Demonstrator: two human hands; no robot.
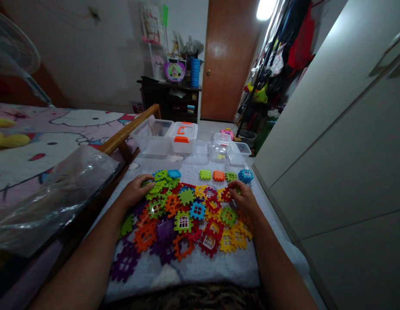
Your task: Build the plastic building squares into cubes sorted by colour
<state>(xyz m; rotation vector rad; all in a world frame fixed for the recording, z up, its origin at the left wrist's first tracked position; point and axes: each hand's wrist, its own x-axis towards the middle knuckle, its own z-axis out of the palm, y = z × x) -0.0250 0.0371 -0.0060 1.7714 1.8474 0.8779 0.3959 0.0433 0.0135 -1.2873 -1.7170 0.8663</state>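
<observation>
Plastic interlocking building blocks with toothed edges lie in a heap on a pale cloth. At the heap's left rim, my left hand [138, 190] reaches over green blocks [161, 186], thumb and fingers apart. My right hand [243, 196] is at the opposite rim, its fingertips against a red block [226, 194], with a gap between thumb and forefinger. Between the hands are a blue window block [198, 210], a green window block [183, 222] and an orange block [145, 236]. Purple blocks [125, 261] spread to the near left, yellow ones [238, 235] to the near right.
Beyond the heap, a lime block [205, 175], an orange block [219, 175] and a blue cube [245, 175] stand apart. Clear plastic bins [155, 140] and a lidded box with orange latches [183, 137] line the back. A wooden bed rail [132, 129] borders the left, a white cabinet [316, 129] the right.
</observation>
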